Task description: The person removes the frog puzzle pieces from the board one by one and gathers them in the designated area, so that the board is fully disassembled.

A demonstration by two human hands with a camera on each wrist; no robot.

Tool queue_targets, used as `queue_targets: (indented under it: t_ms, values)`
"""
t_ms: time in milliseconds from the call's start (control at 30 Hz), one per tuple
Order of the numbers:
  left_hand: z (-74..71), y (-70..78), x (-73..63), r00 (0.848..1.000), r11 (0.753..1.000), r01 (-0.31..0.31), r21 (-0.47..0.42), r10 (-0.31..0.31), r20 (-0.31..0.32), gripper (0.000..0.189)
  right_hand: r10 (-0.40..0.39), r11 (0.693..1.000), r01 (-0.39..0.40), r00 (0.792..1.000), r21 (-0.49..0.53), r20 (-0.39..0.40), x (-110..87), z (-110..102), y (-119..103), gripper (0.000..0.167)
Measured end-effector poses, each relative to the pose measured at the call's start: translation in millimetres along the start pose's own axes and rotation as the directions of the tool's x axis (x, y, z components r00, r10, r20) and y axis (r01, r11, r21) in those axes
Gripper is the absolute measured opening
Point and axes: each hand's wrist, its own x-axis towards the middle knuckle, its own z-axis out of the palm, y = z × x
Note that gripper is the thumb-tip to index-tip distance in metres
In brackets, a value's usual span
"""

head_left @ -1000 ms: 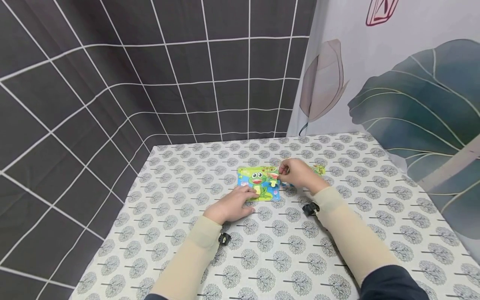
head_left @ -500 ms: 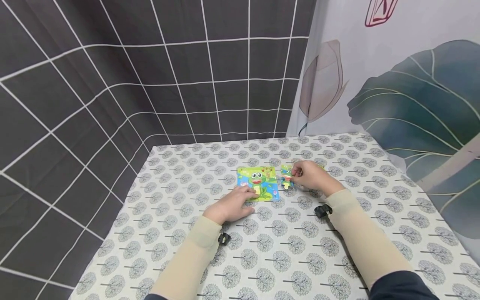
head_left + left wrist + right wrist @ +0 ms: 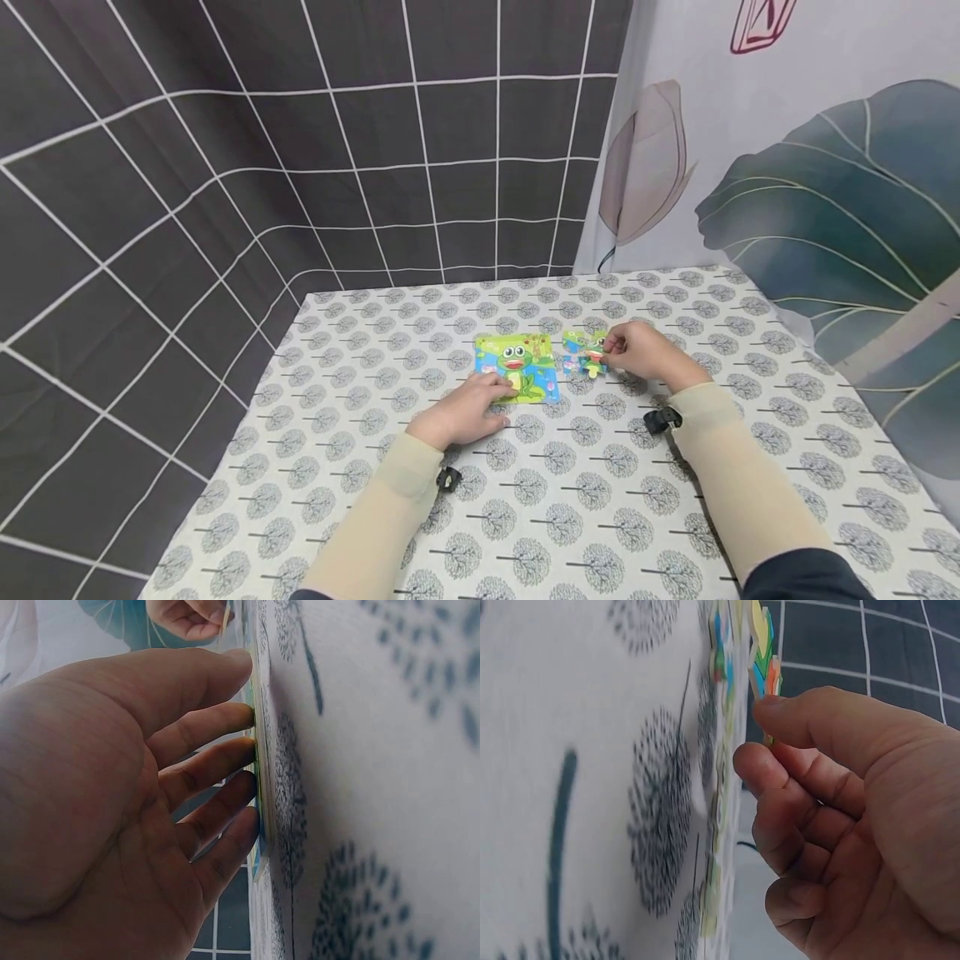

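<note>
A frog picture board (image 3: 534,367) in green and blue lies flat on the table. My left hand (image 3: 459,410) rests on its lower left part; in the left wrist view the fingertips (image 3: 244,754) touch it with the fingers spread and lightly bent. To the right of the board, my right hand (image 3: 641,354) pinches a small jigsaw puzzle piece (image 3: 763,656) between thumb and fingers. That piece is raised and tilted over the table, its printed colours green, yellow, blue and red. Beside it lie flat puzzle pieces (image 3: 573,340), partly hidden behind the hand and the held piece.
The table is covered with a white cloth (image 3: 558,500) printed with grey trees. A dark curtain with white grid lines (image 3: 360,167) hangs at the back and left. A pale leaf-patterned curtain (image 3: 660,208) hangs at the right.
My right hand has carried the puzzle piece rightward from over the frog board to above the loose pieces, some of which now show. My left hand has stayed in place.
</note>
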Motion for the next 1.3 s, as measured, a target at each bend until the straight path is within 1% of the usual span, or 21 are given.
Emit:
queue_targets:
  t_ms: [200,333,533,633,867,1300]
  values:
    - [0.0,0.7,0.1,1.0,1.0,-0.008,0.003,0.008,-0.005,0.057,0.004,1.0,-0.004,1.0,0.003,0.016,-3.1,-6.8,10.7,0.012]
    - [0.0,0.0,0.2,1.0,1.0,-0.013,0.004,0.013,-0.009,0.057,0.031,0.999,-0.032,0.998,0.015,0.046,-5.0,-10.2,15.1,0.014]
    - [-0.2,-0.8,0.2,1.0,1.0,-0.018,0.001,0.018,-0.011,0.057,0.065,0.998,-0.065,0.994,0.004,0.083,-5.9,-11.4,16.6,0.014]
    - [-0.1,-1.1,0.4,1.0,1.0,-0.017,0.0,0.017,-0.009,0.058,0.057,0.998,-0.056,0.995,-0.008,0.081,-5.8,-10.6,17.0,0.012]
    - [0.9,-1.6,1.2,1.0,1.0,-0.013,0.013,0.013,0.002,0.057,0.093,0.996,-0.093,0.992,0.004,0.083,-5.8,-7.4,20.8,0.007]
    - [-1.6,1.0,0.4,1.0,1.0,-0.006,0.005,0.006,0.005,0.056,0.089,0.996,-0.09,0.994,0.014,0.067,-5.4,-7.1,22.4,0.004]
